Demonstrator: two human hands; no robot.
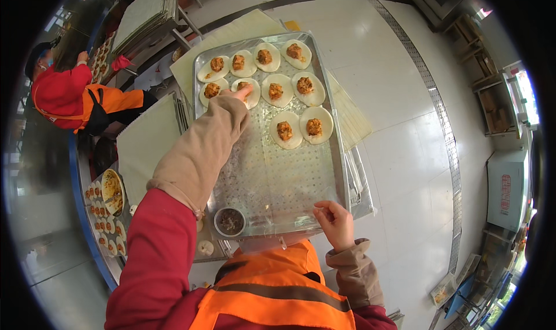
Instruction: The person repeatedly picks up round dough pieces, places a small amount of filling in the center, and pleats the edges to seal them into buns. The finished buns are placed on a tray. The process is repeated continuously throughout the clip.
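A perforated metal tray (pixel 272 185), covered with clear plastic film, carries several flat dough rounds (pixel 277 90), each topped with a lump of reddish-brown filling (pixel 313 127). My left hand (pixel 236 94) reaches across to a round in the second row. One finger stretches out against its filling, while the sleeve hides much of the hand. My right hand (pixel 337 223) hovers by the tray's near right corner, fingers curled and thumb pressed to them; whatever they may hold is hidden. In the tray's near left corner stands a small round bowl (pixel 230 222) of dark bits.
Left of me, a bowl of yellowish filling (pixel 113 192) stands beside more topped dough rounds (pixel 104 226). A co-worker in red and orange (pixel 66 95) works at the far left counter. Stacked boards (pixel 147 17) stand behind. A drain channel (pixel 431 87) crosses the tiled floor.
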